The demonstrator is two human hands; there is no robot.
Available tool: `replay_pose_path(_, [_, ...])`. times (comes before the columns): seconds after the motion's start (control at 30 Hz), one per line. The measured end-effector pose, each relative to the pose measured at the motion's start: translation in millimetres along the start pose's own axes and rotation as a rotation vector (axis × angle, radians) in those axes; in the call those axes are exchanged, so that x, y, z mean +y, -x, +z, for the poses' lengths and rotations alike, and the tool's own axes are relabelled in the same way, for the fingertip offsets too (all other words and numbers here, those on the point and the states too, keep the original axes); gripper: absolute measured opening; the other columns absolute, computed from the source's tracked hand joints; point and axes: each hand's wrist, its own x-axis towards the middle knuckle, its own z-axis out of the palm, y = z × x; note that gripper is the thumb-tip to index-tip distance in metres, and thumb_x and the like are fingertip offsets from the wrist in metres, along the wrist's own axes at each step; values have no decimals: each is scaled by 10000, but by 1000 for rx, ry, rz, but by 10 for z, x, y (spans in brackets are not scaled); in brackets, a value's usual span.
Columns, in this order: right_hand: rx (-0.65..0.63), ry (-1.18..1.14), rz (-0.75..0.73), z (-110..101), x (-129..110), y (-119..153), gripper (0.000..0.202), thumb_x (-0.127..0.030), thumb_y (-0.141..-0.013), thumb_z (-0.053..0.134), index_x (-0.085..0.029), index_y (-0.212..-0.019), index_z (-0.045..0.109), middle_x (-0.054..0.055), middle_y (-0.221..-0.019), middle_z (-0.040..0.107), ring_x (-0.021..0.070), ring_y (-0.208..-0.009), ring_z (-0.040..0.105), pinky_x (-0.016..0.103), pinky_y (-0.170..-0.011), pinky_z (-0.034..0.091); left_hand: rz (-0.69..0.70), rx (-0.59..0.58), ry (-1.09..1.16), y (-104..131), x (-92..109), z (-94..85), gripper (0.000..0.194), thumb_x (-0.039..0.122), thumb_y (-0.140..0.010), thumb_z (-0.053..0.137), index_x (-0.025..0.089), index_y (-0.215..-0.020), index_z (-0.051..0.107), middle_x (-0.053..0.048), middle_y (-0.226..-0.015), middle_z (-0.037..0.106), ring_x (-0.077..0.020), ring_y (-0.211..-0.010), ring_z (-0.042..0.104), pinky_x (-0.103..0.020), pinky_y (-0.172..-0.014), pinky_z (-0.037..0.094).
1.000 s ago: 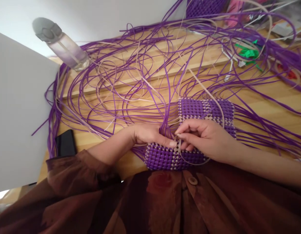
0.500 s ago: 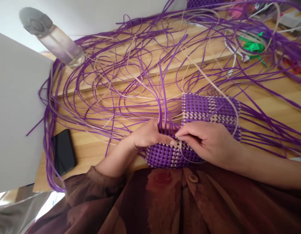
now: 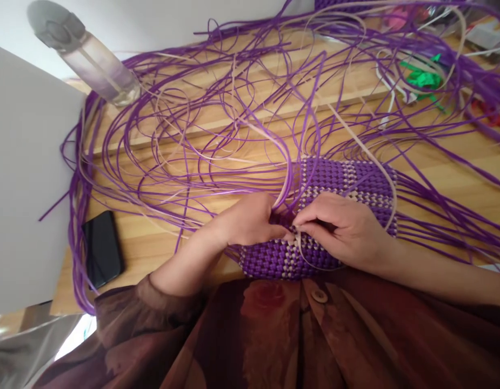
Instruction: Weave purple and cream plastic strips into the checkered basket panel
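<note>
A purple-and-beige woven piece (image 3: 266, 259) of plastic strands lies at the table's front edge, its far part spread behind my hands. My left hand (image 3: 250, 219) is closed on its near side, with the thumb pressed on the weave. Purple and beige strands (image 3: 289, 173) rise in a curved bundle from between that thumb and the fingers, which are partly hidden. My right hand (image 3: 345, 229) pinches a thin beige strand (image 3: 300, 251) close to the left thumb tip. This strand loops down over the weave below the fingertips.
Long loose purple strands (image 3: 160, 65) tangle across the wooden table (image 3: 217, 151). A clear bottle with a grey cap (image 3: 99, 67) stands at back left. A dark phone (image 3: 102, 249) lies at left. Green scraps (image 3: 424, 78) and a red item (image 3: 488, 112) sit at right.
The strands that stood upright by my left hand now bend over in an arc, gathered with beige ones. My left hand has shifted slightly; my right hand keeps its pinch.
</note>
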Motion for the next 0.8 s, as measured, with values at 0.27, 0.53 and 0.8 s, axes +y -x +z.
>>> replay_pose_path(0.27, [27, -77, 110, 17, 16, -35, 85, -191, -900, 624, -228, -903, 700, -4, -831, 722, 132, -729, 632, 276, -690, 473, -78, 101, 393, -20, -205, 220, 250, 319, -703, 805, 110, -795, 704, 2, -692, 616, -109, -650, 535, -240, -662, 456])
replay_pose_path(0.53, [30, -142, 192, 84, 9, -72, 66, -191, -891, 646, -221, -880, 704, -13, -851, 721, 118, -775, 644, 256, -717, 475, -34, 110, 413, -27, -163, 206, 311, 308, -678, 825, 121, -904, 720, -6, -808, 656, -126, -745, 560, -247, -711, 471])
replay_pose_path(0.8, [-153, -111, 96, -85, 63, -132, 95, -198, -906, 601, -203, -919, 695, 0, -860, 729, 118, -762, 655, 241, -706, 473, -84, 173, 256, 32, -118, 251, 263, 336, -690, 805, 123, -777, 679, 39, -665, 521, -80, -612, 413, -217, -562, 348])
